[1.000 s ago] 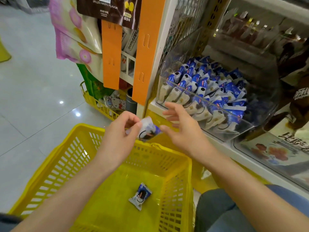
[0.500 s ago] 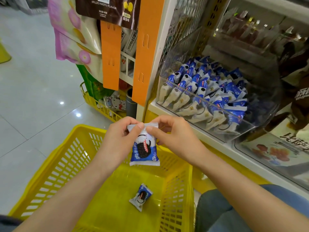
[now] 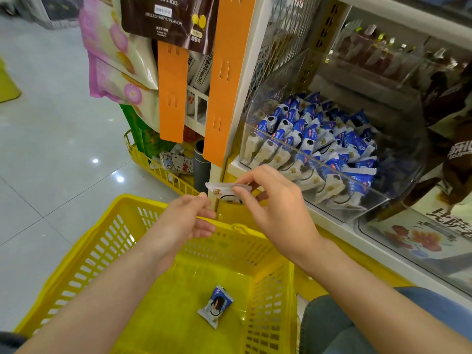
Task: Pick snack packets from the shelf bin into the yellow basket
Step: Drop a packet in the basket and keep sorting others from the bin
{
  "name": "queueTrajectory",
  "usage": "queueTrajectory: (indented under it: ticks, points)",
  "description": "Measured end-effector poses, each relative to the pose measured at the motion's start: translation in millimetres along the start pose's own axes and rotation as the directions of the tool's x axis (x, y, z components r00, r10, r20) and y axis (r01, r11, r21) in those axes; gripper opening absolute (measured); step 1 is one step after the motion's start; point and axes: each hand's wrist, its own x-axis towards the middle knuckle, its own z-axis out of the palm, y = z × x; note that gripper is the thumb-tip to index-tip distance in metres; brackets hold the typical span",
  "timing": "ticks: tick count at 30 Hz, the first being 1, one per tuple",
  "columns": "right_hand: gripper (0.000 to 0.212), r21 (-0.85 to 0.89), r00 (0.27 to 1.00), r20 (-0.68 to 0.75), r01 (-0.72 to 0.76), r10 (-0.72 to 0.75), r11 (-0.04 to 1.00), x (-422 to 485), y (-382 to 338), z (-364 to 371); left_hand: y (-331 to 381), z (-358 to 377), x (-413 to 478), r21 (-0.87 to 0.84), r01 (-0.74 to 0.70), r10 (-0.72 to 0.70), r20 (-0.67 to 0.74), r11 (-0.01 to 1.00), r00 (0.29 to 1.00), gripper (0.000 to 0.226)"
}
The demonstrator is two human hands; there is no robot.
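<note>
My right hand (image 3: 275, 213) pinches a white-and-blue snack packet (image 3: 222, 191) by its top edge, above the far rim of the yellow basket (image 3: 102, 241). Just below and left of that packet is my left hand (image 3: 186, 221), its fingers loosely curled and holding nothing. One packet (image 3: 215, 305) lies on the basket floor. To the right, the clear shelf bin (image 3: 383, 198) holds several blue-and-white packets (image 3: 306, 141).
Orange strips (image 3: 224, 80) and hanging snack bags (image 3: 115, 54) cover the shelf end above the basket. A second yellow basket (image 3: 153, 164) of goods sits on the floor behind. Another clear bin (image 3: 421, 241) lies to the right. My knee (image 3: 357, 325) is beside the basket.
Both hands held the packet upright half a second ago. My left hand has since let go and dropped lower, while my right hand keeps the packet, now tilted flat and a little higher.
</note>
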Motion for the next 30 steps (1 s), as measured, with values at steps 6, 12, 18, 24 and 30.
queueTrajectory:
  ticks: [6,12,18,24,30]
  points:
    - [0.006,0.068,0.989,0.134,0.057,-0.066,0.996,-2,0,0,3,-5,3,-0.276,0.131,-0.059,0.253,0.952,0.966,0.052]
    - [0.020,0.002,0.960,0.274,0.060,-0.058,0.998,-6,-1,4,1,-3,4,-0.176,-0.129,0.134,0.020,0.976,0.991,0.019]
    - [0.026,0.335,0.806,0.317,-0.588,0.500,0.736,5,1,8,0,4,-2,-0.021,-0.248,0.249,0.046,0.969,0.967,0.018]
    - [0.012,0.497,0.779,0.349,-0.625,0.520,0.602,5,-2,7,-4,6,-4,0.243,-0.490,0.509,-0.017,0.837,0.861,0.026]
    - [0.016,0.404,0.813,0.316,-0.582,0.490,0.705,-4,-3,17,-12,7,-4,0.384,-0.492,0.513,0.055,0.781,0.857,0.025]
